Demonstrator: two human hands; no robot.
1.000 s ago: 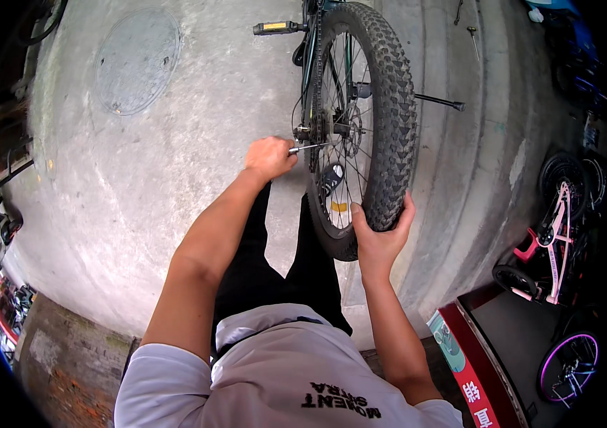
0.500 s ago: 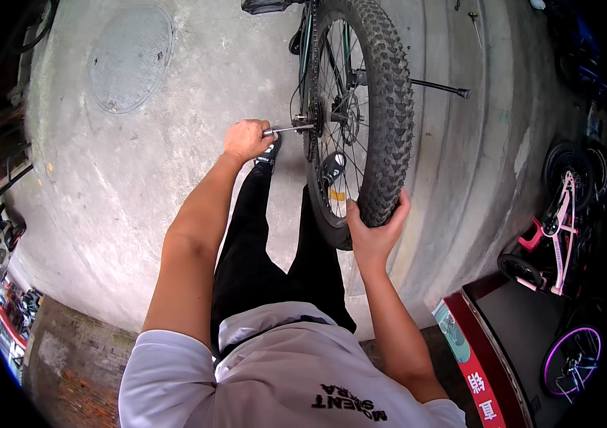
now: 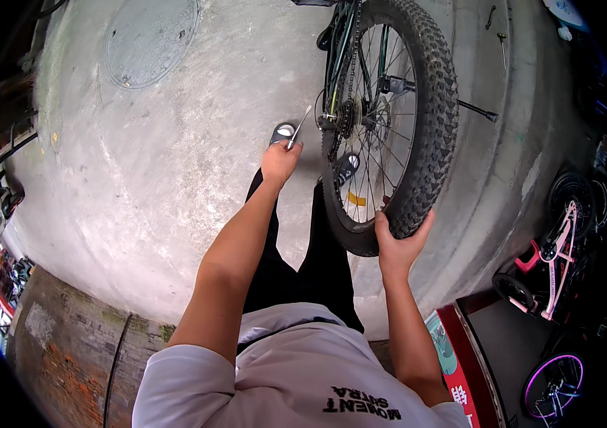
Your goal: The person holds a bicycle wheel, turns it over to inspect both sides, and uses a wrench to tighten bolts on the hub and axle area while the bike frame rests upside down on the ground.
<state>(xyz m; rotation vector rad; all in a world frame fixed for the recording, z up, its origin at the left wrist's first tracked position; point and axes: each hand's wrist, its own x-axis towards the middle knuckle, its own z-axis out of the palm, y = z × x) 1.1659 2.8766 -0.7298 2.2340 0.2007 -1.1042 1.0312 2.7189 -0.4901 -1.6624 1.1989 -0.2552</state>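
My left hand (image 3: pixel 280 162) is closed around a screwdriver (image 3: pixel 300 126), whose thin metal shaft slants up and to the right. Its tip is apart from the bicycle, a little left of the rear derailleur (image 3: pixel 327 123). To the right stands the bicycle's rear wheel, with a knobby black tyre (image 3: pixel 435 143), spokes and a cassette (image 3: pixel 347 118) carrying the chain. At the near end of the wheel, my right hand (image 3: pixel 401 246) grips the tyre, thumb on the left side and fingers on the right, partly hidden behind the rubber.
A black kickstand (image 3: pixel 478 110) sticks out right of the wheel. Two slim tools, a wrench (image 3: pixel 490 17) and a rod-like tool (image 3: pixel 503 51), lie on the concrete. A round manhole cover (image 3: pixel 150 43) is at far left. A pink bicycle (image 3: pixel 558 264) stands at right.
The screwdriver has come away from the derailleur area and now tilts upward. My right hand stays on the tyre. The whole view has shifted, with the bicycle further right.
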